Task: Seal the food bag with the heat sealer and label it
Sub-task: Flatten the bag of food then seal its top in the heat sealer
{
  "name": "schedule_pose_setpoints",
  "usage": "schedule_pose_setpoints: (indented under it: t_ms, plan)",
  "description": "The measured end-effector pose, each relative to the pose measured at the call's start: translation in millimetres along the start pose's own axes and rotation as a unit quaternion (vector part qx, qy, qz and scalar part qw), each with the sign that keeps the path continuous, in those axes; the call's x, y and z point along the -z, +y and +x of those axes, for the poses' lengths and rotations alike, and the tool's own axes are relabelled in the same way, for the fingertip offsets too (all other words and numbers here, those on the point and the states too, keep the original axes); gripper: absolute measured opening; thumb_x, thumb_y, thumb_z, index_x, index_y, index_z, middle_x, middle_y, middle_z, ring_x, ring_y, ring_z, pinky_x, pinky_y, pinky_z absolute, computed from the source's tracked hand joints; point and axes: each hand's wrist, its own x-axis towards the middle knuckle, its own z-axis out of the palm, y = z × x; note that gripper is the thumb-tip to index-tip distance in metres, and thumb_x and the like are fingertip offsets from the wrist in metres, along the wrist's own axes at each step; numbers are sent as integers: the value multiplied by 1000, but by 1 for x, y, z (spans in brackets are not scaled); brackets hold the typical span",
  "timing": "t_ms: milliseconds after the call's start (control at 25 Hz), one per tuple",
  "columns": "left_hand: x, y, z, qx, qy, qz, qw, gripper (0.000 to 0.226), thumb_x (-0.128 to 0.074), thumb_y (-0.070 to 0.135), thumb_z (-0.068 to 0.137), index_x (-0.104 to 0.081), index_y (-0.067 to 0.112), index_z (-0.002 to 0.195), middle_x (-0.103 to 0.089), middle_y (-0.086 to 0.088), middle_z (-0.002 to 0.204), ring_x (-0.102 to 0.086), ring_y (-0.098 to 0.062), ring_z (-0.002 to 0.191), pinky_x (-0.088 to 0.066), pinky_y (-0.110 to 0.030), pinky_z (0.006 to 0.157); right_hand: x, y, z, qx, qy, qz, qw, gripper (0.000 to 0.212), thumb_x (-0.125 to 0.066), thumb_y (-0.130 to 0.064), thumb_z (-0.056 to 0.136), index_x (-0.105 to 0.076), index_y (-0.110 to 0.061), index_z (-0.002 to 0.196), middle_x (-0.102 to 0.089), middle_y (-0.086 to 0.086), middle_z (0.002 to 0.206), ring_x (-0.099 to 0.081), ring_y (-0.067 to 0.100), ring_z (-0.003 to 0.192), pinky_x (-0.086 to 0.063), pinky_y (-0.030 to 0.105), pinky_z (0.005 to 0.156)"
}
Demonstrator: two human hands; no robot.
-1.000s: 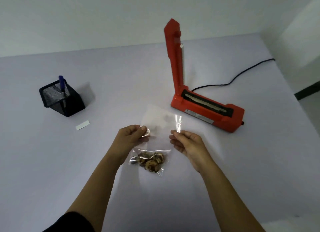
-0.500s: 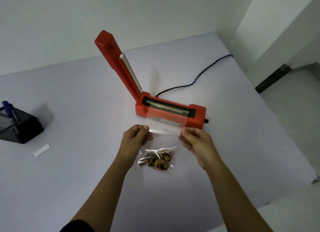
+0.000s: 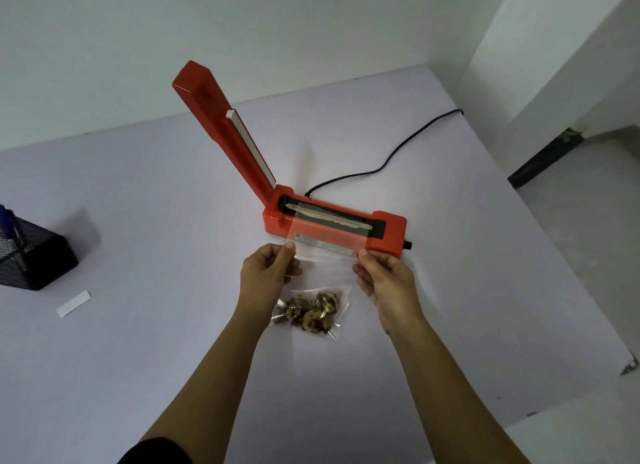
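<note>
A clear food bag [image 3: 323,256] with brown dried pieces at its bottom is stretched between my two hands. My left hand [image 3: 268,273] pinches its left edge and my right hand [image 3: 382,278] pinches its right edge. The bag's open top lies across the sealing strip of the red heat sealer [image 3: 334,221], whose arm stands raised up and to the left. A small white label [image 3: 73,303] lies on the table at the left.
A black mesh pen holder [image 3: 29,252] with a blue pen stands at the far left. The sealer's black cord [image 3: 384,162] runs back right over the table. The table's right edge drops to the floor nearby.
Both hands have carried the bag forward, and its top edge now rests over the sealer's strip. The view has swung right, so the pen holder sits at the left border.
</note>
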Motion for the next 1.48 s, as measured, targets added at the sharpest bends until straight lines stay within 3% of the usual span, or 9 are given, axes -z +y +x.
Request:
schedule_pose_setpoints:
  t_ms: [520, 600, 720, 880, 1000, 1120, 1200, 1320, 1480]
  plan:
    - [-4, -1, 2, 1, 6, 14, 1000, 24, -58, 26, 91, -67, 6, 83, -68, -9, 72, -65, -16, 63, -54, -30, 66, 3, 10, 1, 50, 24, -43, 998, 7, -67, -23, 83, -65, -19, 88, -69, 1, 87, -66, 16, 87, -52, 27, 79]
    - [-5, -1, 2, 1, 3, 18, 1000, 22, -58, 26, 91, -67, 8, 82, -69, -9, 72, -65, -16, 63, -53, -29, 66, 6, 10, -4, 103, 90, -115, 984, 12, -66, -30, 84, -64, -18, 81, -68, 0, 78, -64, 13, 76, -52, 26, 74]
    - [-5, -1, 2, 7, 8, 13, 1000, 20, -58, 25, 91, -67, 9, 82, -68, -7, 72, -65, -18, 65, -53, -27, 65, 4, -12, -15, 244, 170, -176, 938, 21, -62, -30, 87, -56, -15, 73, -58, -7, 64, -54, -1, 58, -42, 9, 58]
    - [-4, -1, 1, 9, 13, 10, 1000, 21, -59, 25, 91, -67, 7, 84, -68, -7, 72, -65, -17, 65, -51, -24, 63, -17, -81, -14, 426, 115, -168, 881, 16, -58, -25, 91, -55, -15, 79, -57, -8, 68, -53, 0, 61, -42, 12, 61]
    - [-4, -1, 0, 19, 14, 10, 1000, 22, -59, 26, 91, -67, 7, 84, -69, -7, 72, -65, -16, 64, -50, -22, 61, -56, -136, -19, 560, 4, -216, 800, 10, -54, -15, 92, -62, -8, 93, -65, -4, 85, -59, 0, 79, -45, 11, 72]
    - [-4, 0, 0, 31, 10, 10, 999, 22, -59, 27, 91, -67, 8, 85, -69, -5, 72, -66, -16, 65, -51, -23, 63, -104, -168, -28, 671, -138, -329, 650, 30, -48, -12, 95, -54, 1, 121, -60, 15, 123, -54, 17, 117, -43, 26, 101]
    - [-5, 0, -1, 34, 11, 11, 999, 22, -59, 28, 91, -67, 8, 85, -69, -4, 72, -66, -16, 65, -53, -25, 64, -130, -177, -36, 671, -210, -450, 551, 42, -40, -19, 98, -38, -4, 137, -39, 15, 146, -32, 25, 137, -25, 36, 114]
    - [-4, 0, -1, 38, 13, 7, 999, 22, -60, 28, 90, -68, 8, 85, -69, -4, 71, -66, -16, 64, -54, -25, 65, -150, -181, -36, 650, -231, -578, 436, 49, -29, -29, 100, -21, -13, 146, -17, 6, 156, -9, 22, 144, -7, 36, 115]
    - [-3, 0, 0, 44, 12, 8, 999, 20, -59, 28, 91, -67, 10, 87, -70, -4, 73, -65, -14, 64, -53, -22, 63, -157, -179, -32, 615, -240, -667, 345, 51, -23, -37, 101, -15, -18, 147, -13, -2, 157, -2, 18, 145, -3, 37, 116]
